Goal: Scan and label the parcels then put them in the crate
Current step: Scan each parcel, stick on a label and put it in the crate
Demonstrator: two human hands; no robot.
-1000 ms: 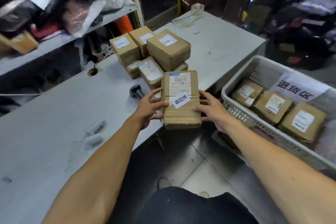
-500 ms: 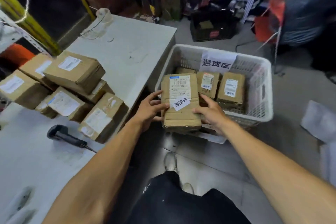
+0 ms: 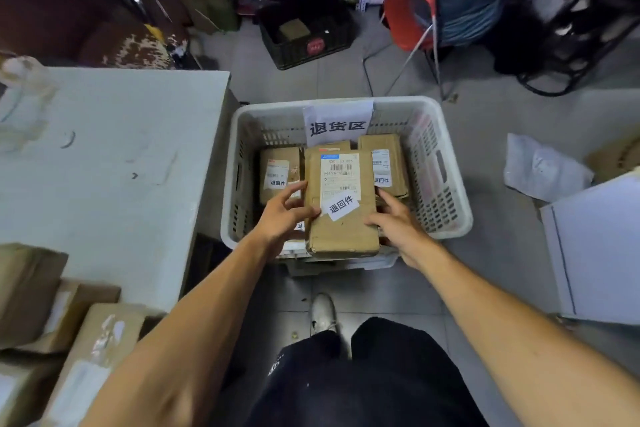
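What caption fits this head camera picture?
Both hands, left and right, lower a labelled parcel into the white crate.

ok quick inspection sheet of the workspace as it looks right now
surface: pale table, scuffed, parcel stack at its near corner
job's things: held parcel with white return label, above white crate holding labelled parcels
clutter: white plastic bag on floor; black crate beyond
grippers: left hand and right hand grip the parcel's sides
cables: black cable on floor behind crate
surroundings: red chair, crowded shelves, tiled floor
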